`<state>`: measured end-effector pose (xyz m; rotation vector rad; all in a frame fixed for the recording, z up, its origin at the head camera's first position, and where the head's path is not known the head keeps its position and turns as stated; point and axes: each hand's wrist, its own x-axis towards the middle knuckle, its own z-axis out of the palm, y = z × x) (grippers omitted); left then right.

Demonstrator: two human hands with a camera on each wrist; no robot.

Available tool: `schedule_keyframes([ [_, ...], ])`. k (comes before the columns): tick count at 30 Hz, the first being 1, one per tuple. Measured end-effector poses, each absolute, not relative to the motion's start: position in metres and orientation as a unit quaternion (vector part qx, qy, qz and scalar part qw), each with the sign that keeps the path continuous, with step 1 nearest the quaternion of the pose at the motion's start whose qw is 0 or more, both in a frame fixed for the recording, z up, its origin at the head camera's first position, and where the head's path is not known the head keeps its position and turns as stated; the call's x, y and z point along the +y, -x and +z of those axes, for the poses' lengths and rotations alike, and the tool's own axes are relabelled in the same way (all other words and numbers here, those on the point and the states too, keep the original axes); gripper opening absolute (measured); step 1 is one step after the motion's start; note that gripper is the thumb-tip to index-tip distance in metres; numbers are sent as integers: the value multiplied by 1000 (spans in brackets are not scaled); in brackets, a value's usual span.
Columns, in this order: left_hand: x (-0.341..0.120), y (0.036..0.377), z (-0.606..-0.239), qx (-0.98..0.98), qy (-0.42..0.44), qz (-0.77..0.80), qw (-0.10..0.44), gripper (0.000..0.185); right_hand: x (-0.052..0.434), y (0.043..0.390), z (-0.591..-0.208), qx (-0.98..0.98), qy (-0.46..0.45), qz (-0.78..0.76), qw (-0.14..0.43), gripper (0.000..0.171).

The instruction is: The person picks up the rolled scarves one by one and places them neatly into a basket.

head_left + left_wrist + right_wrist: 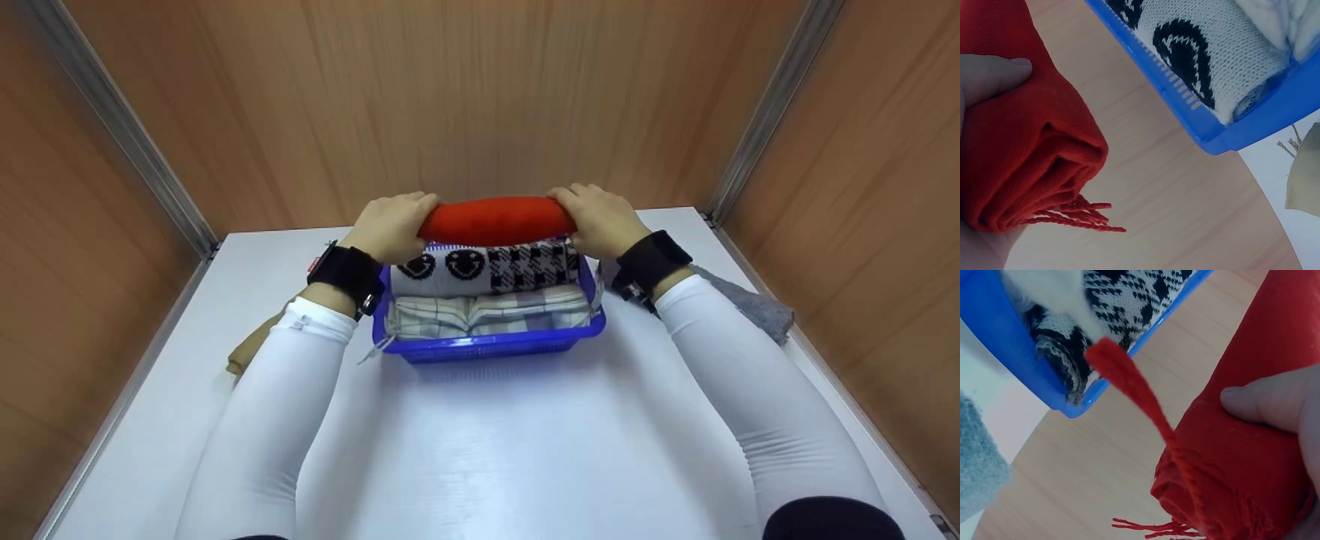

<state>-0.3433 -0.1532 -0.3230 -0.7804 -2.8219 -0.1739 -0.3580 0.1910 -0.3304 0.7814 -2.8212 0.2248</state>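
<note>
The left hand (391,226) and right hand (604,225) grip opposite ends of a rolled red scarf (498,221), near the far rim of a blue basket (487,348) that stands toward the far edge of the tabletop (465,450), holding patterned knitwear (436,283)

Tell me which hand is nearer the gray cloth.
Right. The right hand is up-left of the gray cloth in the head view, gripping the red roll; the left hand is farther left, at the roll's far end.

Held crosswise by both ends near the far side of a blue basket (495,346): red scarf (495,221), rolled thick, with loose fringe (1085,206).
</note>
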Motion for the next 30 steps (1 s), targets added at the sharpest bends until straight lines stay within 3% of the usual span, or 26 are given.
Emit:
schedule_keyframes([
  [30,-154,379,-349,-961,251,-57,103,46,188,392,-348,-955,-270,81,90,68],
])
